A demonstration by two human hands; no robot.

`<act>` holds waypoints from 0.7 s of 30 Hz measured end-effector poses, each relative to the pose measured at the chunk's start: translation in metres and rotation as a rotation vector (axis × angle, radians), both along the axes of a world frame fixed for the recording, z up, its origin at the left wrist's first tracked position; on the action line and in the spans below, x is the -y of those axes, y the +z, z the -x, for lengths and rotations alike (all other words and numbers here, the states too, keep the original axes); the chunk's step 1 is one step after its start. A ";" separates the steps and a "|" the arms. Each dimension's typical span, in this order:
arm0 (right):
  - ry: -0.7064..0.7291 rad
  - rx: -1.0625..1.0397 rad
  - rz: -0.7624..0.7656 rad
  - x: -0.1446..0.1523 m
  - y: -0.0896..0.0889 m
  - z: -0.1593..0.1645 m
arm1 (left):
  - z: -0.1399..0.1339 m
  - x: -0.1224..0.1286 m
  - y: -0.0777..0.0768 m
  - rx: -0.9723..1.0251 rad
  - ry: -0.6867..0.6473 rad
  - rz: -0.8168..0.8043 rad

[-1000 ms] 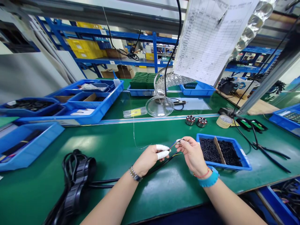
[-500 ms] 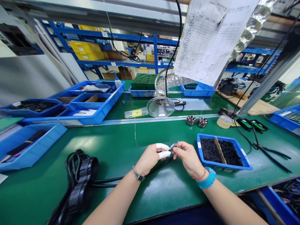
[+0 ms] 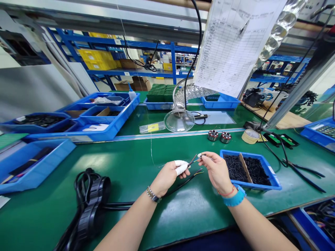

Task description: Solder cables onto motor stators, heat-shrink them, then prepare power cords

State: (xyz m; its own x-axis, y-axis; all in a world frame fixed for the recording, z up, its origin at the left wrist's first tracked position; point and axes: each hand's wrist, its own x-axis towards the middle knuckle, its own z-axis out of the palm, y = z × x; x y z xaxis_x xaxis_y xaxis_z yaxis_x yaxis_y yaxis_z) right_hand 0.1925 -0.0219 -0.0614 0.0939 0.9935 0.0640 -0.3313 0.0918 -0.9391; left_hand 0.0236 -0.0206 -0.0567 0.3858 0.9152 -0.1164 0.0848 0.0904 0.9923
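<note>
My left hand [image 3: 174, 174], with white finger cots on thumb and forefinger, is closed around the end of a black cable. Thin coloured wires [image 3: 193, 160] fan out of that end to the right. My right hand [image 3: 213, 167] pinches at the tip of one wire; whether a small part is also between its fingertips I cannot tell. Below the hands, a second black cable end [image 3: 192, 177] lies on the bench with its coloured wires bare. Both cables run left to a coiled black cable bundle [image 3: 90, 202]. A thin solder-like wire [image 3: 151, 150] hangs down behind my left hand.
Right of my right hand stands a blue divided bin [image 3: 276, 181] of short black sleeves. Behind are two motor stators [image 3: 219, 136], a tape roll [image 3: 250, 136] and a clear fume hood [image 3: 179, 121]. Pliers [image 3: 306, 170] lie at the right, blue trays [image 3: 104, 130] at the left.
My right hand has moved slightly right, away from my left hand. The coloured wires now show between them, and the second cable end has come into sight below.
</note>
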 end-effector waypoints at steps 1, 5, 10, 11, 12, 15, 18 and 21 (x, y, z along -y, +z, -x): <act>0.005 0.002 -0.001 0.000 0.000 0.000 | 0.000 0.000 0.000 0.000 -0.007 -0.003; 0.017 0.005 -0.004 0.002 0.000 0.001 | 0.000 0.000 0.000 -0.002 -0.011 -0.014; 0.037 -0.012 0.006 0.002 0.001 0.001 | 0.001 -0.001 -0.001 0.007 -0.015 -0.021; 0.042 -0.016 0.008 0.002 0.001 0.001 | 0.001 -0.001 -0.002 0.008 -0.016 -0.022; 0.049 -0.018 0.011 0.002 0.001 0.001 | 0.001 -0.001 -0.002 0.009 -0.017 -0.021; 0.062 -0.018 0.011 0.002 0.001 0.000 | 0.001 -0.001 -0.002 0.017 -0.016 -0.018; 0.070 -0.013 0.005 0.002 0.001 0.000 | 0.001 0.000 -0.002 0.025 -0.019 -0.009; 0.080 -0.008 0.001 0.002 0.001 -0.001 | 0.000 -0.001 -0.002 0.028 -0.015 0.001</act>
State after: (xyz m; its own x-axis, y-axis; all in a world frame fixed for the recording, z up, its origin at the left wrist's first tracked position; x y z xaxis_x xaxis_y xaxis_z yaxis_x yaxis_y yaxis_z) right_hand 0.1935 -0.0237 -0.0602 0.0150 0.9980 0.0622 -0.3451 0.0635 -0.9364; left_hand 0.0231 -0.0200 -0.0583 0.4030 0.9090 -0.1061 0.0587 0.0900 0.9942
